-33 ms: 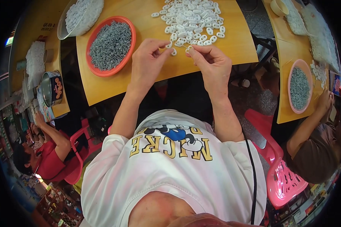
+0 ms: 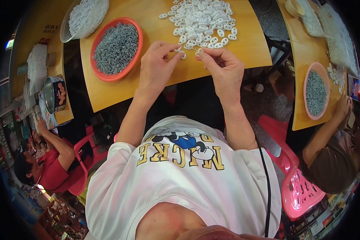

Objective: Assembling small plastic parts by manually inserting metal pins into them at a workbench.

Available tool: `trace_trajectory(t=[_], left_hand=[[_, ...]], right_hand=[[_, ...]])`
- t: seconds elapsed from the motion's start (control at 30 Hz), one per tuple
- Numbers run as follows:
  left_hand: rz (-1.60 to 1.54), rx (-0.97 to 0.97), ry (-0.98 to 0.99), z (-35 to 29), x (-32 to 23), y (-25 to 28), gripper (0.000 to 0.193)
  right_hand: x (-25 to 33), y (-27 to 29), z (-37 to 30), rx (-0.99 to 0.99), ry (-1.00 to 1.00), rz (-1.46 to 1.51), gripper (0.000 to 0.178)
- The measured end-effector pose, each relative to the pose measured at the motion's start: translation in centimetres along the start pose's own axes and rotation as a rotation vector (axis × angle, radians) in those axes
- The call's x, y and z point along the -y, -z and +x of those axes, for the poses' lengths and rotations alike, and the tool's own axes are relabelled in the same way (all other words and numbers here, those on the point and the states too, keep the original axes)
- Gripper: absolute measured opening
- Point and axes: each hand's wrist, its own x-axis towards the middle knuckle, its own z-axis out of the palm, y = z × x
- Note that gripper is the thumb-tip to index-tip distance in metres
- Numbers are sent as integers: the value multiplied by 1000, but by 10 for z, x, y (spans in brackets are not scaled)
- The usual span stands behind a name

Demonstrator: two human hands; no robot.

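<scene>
Both my hands are raised over the front part of the wooden table point(image 2: 160, 76), a small gap between them. My left hand point(image 2: 160, 66) is closed in a pinch, with small white oval plastic pieces point(image 2: 183, 55) at the tips of thumb and forefinger. Between the thumb and forefinger of my right hand point(image 2: 224, 70), another white oval piece point(image 2: 198, 52) is pinched, partly covered by the fingertips. Just beyond lies a loose pile of white two-hole oval pieces point(image 2: 206, 20). Left of my left hand stands a red bowl point(image 2: 140, 36) full of small grey screws point(image 2: 116, 48).
A clear tub point(image 2: 104, 14) of white pieces stands at the back left. On the right, another table point(image 2: 300, 108) holds a pink bowl point(image 2: 307, 105) of screws beside a person's hands point(image 2: 343, 108). A person in red point(image 2: 54, 168) sits at the left, and a pink chair point(image 2: 300, 192) stands at the right.
</scene>
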Motion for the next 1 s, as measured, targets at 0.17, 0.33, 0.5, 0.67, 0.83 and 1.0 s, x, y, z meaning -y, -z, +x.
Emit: trace_trajectory(t=[0.17,0.33,0.5,0.67,0.83,1.0], left_hand=[[232,20,-119,-5,1,-5,20],[226,37,-211,-13,9,-7,19],[292,58,-339,-19,13,-5,17],[255,115,-300,-21,13,1,16],[187,146,-189,-25,14,5,17],[-704,128,309,-21,12,7,18]], right_hand=[[0,0,1,2,-14,-12,10],[1,0,0,8,-14,-3,10],[2,-1,0,11,-5,-1,10],[1,-1,-1,21,-9,0,10],[1,-2,-1,38,-5,4,10],[1,-3,-3,73,-50,65,11]])
